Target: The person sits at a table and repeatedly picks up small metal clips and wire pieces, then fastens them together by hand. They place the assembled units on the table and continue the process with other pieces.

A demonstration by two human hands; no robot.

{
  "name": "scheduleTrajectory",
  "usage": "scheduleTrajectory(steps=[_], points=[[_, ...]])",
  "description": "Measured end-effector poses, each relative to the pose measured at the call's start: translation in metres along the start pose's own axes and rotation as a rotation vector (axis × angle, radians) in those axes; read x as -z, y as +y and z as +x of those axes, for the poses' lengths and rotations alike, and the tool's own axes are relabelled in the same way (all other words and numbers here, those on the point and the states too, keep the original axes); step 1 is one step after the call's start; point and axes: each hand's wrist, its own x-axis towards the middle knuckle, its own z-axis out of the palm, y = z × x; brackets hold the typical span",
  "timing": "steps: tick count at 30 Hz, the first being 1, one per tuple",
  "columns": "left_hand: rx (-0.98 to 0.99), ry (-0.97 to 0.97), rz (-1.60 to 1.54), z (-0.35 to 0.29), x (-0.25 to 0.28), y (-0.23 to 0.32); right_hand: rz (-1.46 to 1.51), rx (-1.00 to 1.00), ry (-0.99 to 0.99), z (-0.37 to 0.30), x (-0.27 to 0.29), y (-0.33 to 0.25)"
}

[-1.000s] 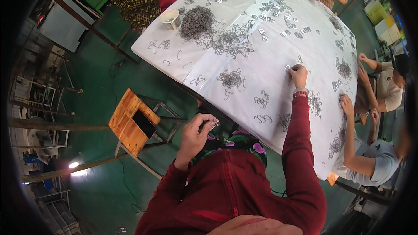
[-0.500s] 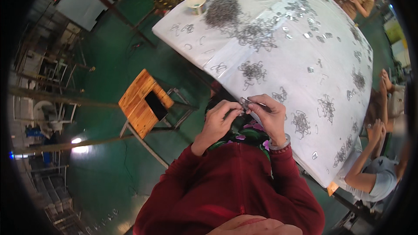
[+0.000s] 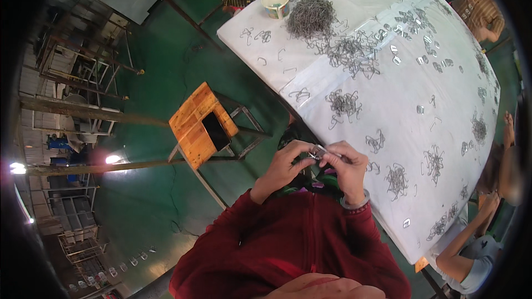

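Observation:
Just off the table's near edge, my left hand (image 3: 285, 167) and my right hand (image 3: 348, 170) meet in front of my body. Both pinch a small shiny metal piece (image 3: 317, 153) between thumbs and fingertips. It looks like a buckle, but the fingers cover much of it. The white-covered table (image 3: 382, 116) carries small heaps of bent wire pieces, one heap (image 3: 374, 141) lying nearest my right hand and another (image 3: 344, 103) farther off. Flat metal buckles (image 3: 394, 54) lie scattered toward the table's far side.
A dense wire heap (image 3: 311, 16) sits beside a white tub (image 3: 275, 5) at the far left corner. Left of me stands a wooden stool (image 3: 194, 127) with a black phone-like slab (image 3: 215, 131) on it. Other people's arms (image 3: 479, 213) are along the right edge.
The view has shifted, so table and stool appear farther right and lower. My hands stay together on the metal piece, more of which shows now.

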Motion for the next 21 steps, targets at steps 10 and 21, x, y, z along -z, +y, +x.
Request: scheduleTrajectory(steps=[10, 21], points=[[0.066, 0.168, 0.386, 0.205, -0.001, -0.089, 0.097, -0.050, -0.067, 0.004, 0.009, -0.006], [0.002, 0.167, 0.675, 0.254, -0.023, -0.102, 0.054, -0.089, -0.088, -0.003, 0.018, -0.013]])
